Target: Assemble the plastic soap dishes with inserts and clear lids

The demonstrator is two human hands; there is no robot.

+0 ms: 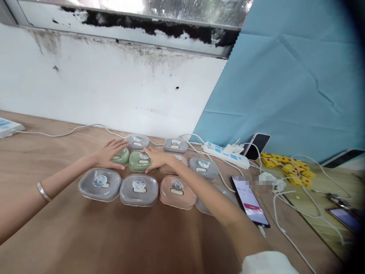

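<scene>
Oval lidded plastic boxes with round stickers stand in rows on a wooden table. My left hand [110,154], with a silver bangle on the wrist, is spread over a green box [123,156] and partly hides it. My right hand [156,158] reaches across to the right end of another green box [137,161], fingers apart; whether they touch it I cannot tell. In front are a dark grey box [112,186], a grey box [134,196] and a pink box [171,198]. My right forearm partly covers a grey box [226,196] and a pink box [182,160] behind.
Two grey boxes [129,140] [173,146] sit near the wall, another [211,173] to the right. A lit phone [251,201], white cables, a power strip [242,163], a leaning phone [258,146] and a yellow dotted cloth item [291,169] are at right.
</scene>
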